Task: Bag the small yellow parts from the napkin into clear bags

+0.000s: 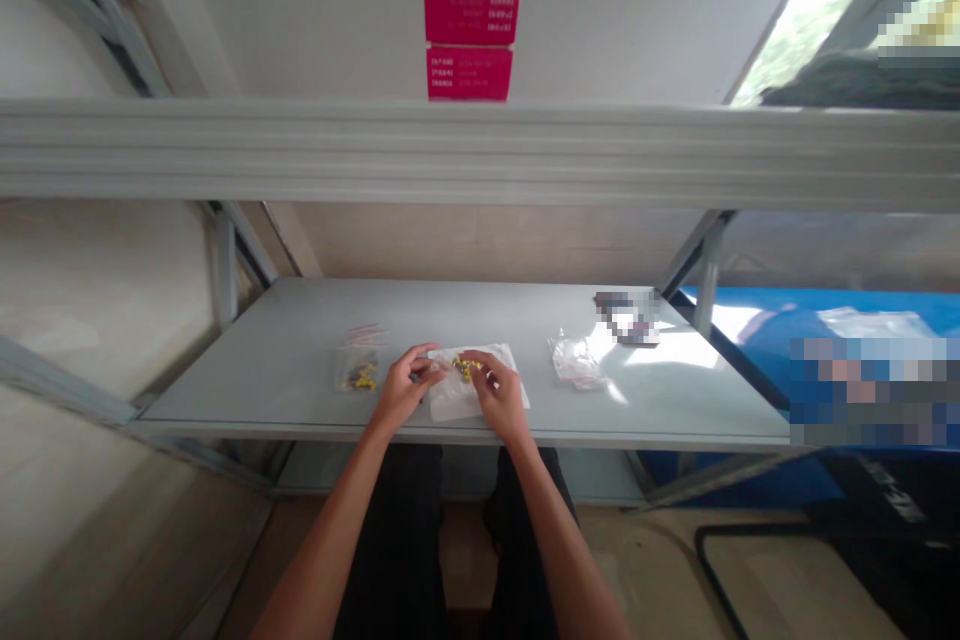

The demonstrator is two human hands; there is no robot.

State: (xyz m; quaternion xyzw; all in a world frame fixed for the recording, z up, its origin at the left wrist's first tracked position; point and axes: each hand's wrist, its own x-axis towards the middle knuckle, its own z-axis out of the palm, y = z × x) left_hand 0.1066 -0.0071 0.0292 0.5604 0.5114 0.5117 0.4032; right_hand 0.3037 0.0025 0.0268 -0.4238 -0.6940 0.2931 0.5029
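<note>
On a white sheet [457,405] lies a small heap of shiny gold-coloured pieces [463,367], too small for me to tell their kind. My left hand [405,388] rests at the sheet's left edge, its index finger and thumb apart and pointing toward the heap. My right hand [496,388] is over the sheet's right part, fingers bent and closed about some of the gold-coloured pieces. Its fingers partly hide the heap. Left of my left hand is a clear zip bag [360,368] with more gold-coloured and dark pieces in it.
A crumpled clear plastic bag [576,360] lies on the grey table [285,350] to the right. Behind it is a blurred-out item [630,317]. A metal crossbar [480,155] spans above the table. Pink labels [470,12] are on the panel above. A blue surface [739,320] stands at the right.
</note>
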